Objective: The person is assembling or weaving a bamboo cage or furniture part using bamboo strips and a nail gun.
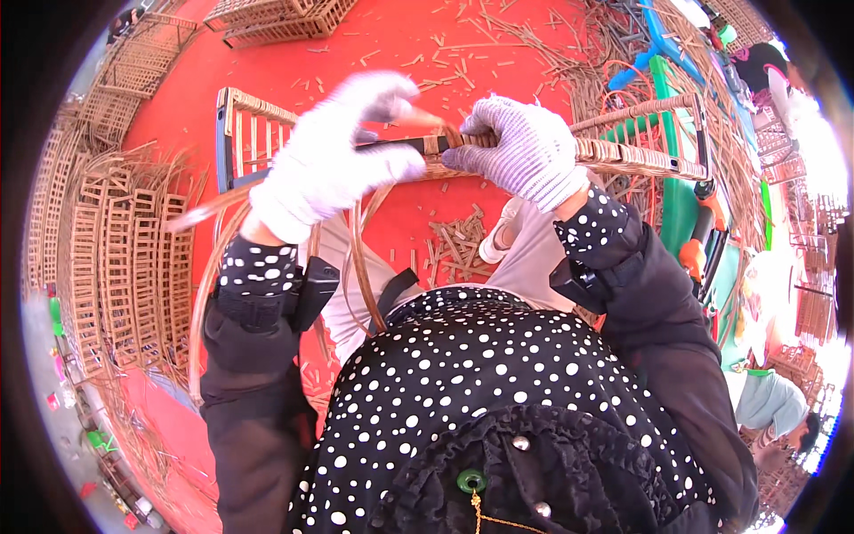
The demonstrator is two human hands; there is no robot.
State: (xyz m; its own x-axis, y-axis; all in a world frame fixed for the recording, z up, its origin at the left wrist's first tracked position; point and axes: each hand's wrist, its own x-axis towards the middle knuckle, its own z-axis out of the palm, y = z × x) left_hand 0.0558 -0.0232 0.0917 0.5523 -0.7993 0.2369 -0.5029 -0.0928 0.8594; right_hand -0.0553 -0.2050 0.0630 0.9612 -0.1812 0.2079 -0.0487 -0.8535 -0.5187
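Note:
Across my lap lies a long wicker frame (640,153), with a dark bar along its near edge and slatted, upright ends. Brown strip is wound closely round its right part; further left, the dark bar shows bare. My right hand (525,147), in a white knit glove, pinches the bar where the winding ends. My left hand (342,147), gloved too and smeared by motion, is just left of it with thumb and fingertips apart. A flat brown wicker strip (420,117) runs from its fingers to the bar. Loose strip ends (206,211) trail beyond my left wrist.
Slatted wicker panels (124,267) stand in rows at the left, and more (280,20) lie at the top. Cut pieces (458,245) litter the red floor covering (347,40). An orange-and-black tool (698,236) is at my right. Another person (772,400) bends at the far right.

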